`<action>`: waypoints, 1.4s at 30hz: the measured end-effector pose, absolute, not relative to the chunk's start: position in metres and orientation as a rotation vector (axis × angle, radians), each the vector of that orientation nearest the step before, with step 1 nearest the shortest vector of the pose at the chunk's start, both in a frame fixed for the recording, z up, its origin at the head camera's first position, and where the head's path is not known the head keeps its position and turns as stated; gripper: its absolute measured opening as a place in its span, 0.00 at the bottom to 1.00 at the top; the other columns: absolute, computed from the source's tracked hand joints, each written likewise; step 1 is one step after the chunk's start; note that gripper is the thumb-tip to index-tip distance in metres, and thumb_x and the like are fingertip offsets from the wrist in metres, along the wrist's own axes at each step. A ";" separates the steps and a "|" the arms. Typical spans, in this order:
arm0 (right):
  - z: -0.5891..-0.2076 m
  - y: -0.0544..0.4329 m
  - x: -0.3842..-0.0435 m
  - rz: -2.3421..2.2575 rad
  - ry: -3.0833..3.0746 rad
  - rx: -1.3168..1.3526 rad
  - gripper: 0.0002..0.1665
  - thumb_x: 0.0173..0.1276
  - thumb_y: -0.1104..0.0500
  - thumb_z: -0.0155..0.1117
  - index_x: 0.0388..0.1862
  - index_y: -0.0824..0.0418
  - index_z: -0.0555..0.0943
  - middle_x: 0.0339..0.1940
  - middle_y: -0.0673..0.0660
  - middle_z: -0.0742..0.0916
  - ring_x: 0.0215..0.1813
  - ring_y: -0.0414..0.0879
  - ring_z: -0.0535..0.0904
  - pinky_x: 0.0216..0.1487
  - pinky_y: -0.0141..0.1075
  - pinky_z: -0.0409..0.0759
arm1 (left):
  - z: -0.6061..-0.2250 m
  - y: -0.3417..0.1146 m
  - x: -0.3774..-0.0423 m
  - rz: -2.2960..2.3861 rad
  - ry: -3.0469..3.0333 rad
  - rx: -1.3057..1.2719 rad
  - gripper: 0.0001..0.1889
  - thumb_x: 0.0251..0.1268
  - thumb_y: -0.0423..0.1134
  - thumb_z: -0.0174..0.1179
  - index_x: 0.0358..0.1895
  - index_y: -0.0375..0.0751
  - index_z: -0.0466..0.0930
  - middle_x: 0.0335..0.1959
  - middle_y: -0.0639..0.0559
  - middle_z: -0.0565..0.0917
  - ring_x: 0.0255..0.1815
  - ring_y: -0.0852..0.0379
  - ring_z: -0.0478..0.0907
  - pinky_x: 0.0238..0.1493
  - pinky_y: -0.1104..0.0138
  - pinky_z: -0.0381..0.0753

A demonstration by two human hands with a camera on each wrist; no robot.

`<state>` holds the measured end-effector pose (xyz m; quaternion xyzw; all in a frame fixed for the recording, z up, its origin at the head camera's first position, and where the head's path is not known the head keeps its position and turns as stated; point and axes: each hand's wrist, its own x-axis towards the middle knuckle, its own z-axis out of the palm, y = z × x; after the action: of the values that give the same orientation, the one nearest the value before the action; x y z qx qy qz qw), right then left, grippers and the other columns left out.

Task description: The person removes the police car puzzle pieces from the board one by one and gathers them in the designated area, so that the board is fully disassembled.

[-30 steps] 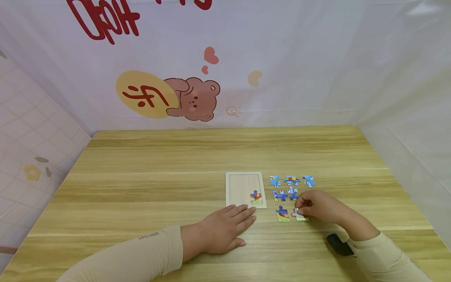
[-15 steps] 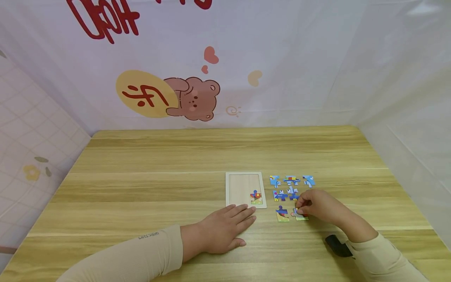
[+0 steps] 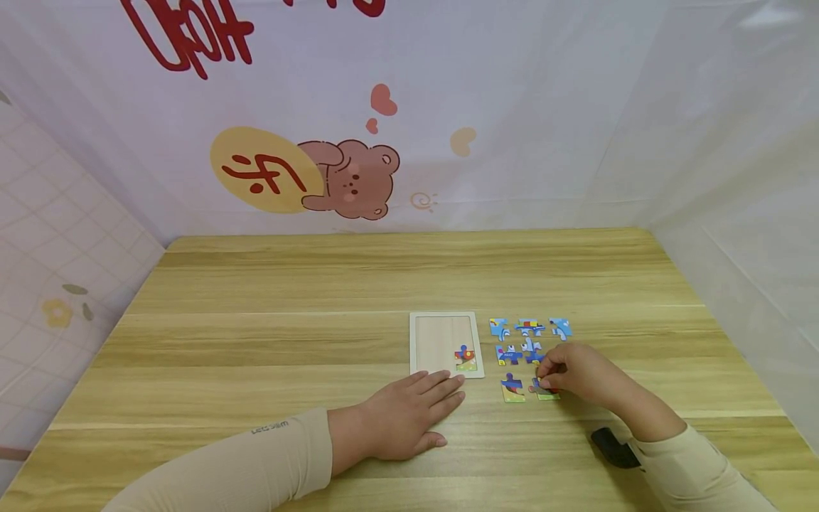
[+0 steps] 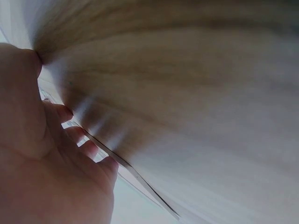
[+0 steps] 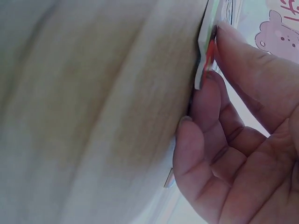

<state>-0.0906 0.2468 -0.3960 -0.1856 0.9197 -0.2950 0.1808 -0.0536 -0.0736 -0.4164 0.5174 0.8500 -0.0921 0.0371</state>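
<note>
My left hand (image 3: 404, 416) lies flat with straight fingers, its fingertips on the near edge of a wooden puzzle tray (image 3: 413, 345). In the left wrist view those fingers (image 4: 88, 148) touch the tray's edge (image 4: 140, 179). One puzzle piece (image 3: 465, 358) sits in the tray's near right corner. To the right of the tray, my right hand (image 3: 585, 373) pinches a puzzle piece (image 3: 547, 392) in the front row of loose pieces. In the right wrist view the thumb and fingers hold that piece (image 5: 204, 58) by its edge, close to the tabletop.
Several loose puzzle pieces lie in rows right of the tray, among them a blue one (image 3: 509, 355) and a yellow-and-blue one (image 3: 512, 389). A wooden table (image 3: 288, 284) spreads all around. Behind it hangs a printed white curtain (image 3: 531, 85).
The pinched piece shows a slightly different tilt, its surface now looking darker. My right wrist has shifted a little; the left hand and the tray stay put.
</note>
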 end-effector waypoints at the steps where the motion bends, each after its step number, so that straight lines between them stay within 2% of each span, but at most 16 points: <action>1: -0.396 0.247 -0.091 -0.837 2.596 -0.528 0.06 0.59 0.66 0.69 0.25 0.59 0.83 0.21 0.44 0.80 0.26 0.34 0.69 0.27 0.30 0.70 | -0.416 -0.074 -0.054 -0.279 2.608 1.587 0.32 0.75 0.60 0.36 0.76 0.48 0.55 0.77 0.52 0.54 0.76 0.54 0.52 0.71 0.62 0.59; 14: -0.382 0.237 -0.093 -0.812 2.689 -0.459 0.02 0.61 0.65 0.68 0.32 0.59 0.83 0.28 0.47 0.82 0.29 0.40 0.73 0.29 0.32 0.73 | -0.419 -0.074 -0.054 -0.283 2.624 1.597 0.32 0.75 0.60 0.37 0.76 0.48 0.56 0.77 0.52 0.54 0.76 0.54 0.53 0.71 0.62 0.60; 20: -0.372 0.219 -0.098 -0.859 2.746 -0.469 0.07 0.63 0.61 0.68 0.39 0.61 0.83 0.31 0.47 0.82 0.37 0.42 0.76 0.37 0.36 0.77 | -0.419 -0.073 -0.054 -0.284 2.616 1.597 0.32 0.75 0.60 0.36 0.76 0.48 0.55 0.77 0.52 0.54 0.76 0.54 0.53 0.71 0.62 0.60; 26: -0.370 0.200 -0.105 -0.957 2.750 -0.497 0.09 0.63 0.64 0.67 0.43 0.64 0.83 0.35 0.50 0.84 0.39 0.44 0.78 0.42 0.41 0.79 | -0.420 -0.073 -0.054 -0.313 2.630 1.611 0.33 0.75 0.60 0.35 0.76 0.48 0.56 0.77 0.52 0.55 0.76 0.54 0.53 0.71 0.62 0.60; 33: -0.372 0.179 -0.112 -0.972 2.698 -0.522 0.12 0.61 0.65 0.69 0.44 0.65 0.82 0.42 0.56 0.84 0.43 0.48 0.80 0.40 0.39 0.80 | -0.420 -0.074 -0.054 -0.307 2.644 1.614 0.32 0.75 0.61 0.36 0.75 0.48 0.57 0.77 0.52 0.56 0.76 0.54 0.53 0.70 0.62 0.61; 37: -0.376 0.170 -0.117 -0.955 2.638 -0.512 0.13 0.62 0.64 0.68 0.46 0.64 0.82 0.43 0.55 0.84 0.43 0.47 0.78 0.42 0.40 0.79 | -0.420 -0.074 -0.054 -0.297 2.635 1.611 0.32 0.75 0.60 0.36 0.75 0.48 0.57 0.77 0.52 0.55 0.76 0.54 0.53 0.70 0.62 0.61; 42: -0.380 0.160 -0.121 -0.937 2.583 -0.526 0.13 0.62 0.64 0.69 0.45 0.65 0.83 0.40 0.55 0.83 0.39 0.45 0.76 0.40 0.37 0.77 | -0.419 -0.074 -0.054 -0.314 2.629 1.615 0.33 0.75 0.60 0.35 0.76 0.48 0.56 0.77 0.52 0.54 0.76 0.54 0.52 0.71 0.62 0.60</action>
<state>-0.1207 0.1604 -0.3796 -0.1853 0.9097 -0.3301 0.1709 -0.0544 -0.0742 -0.4194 0.5207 0.8474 -0.1013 0.0202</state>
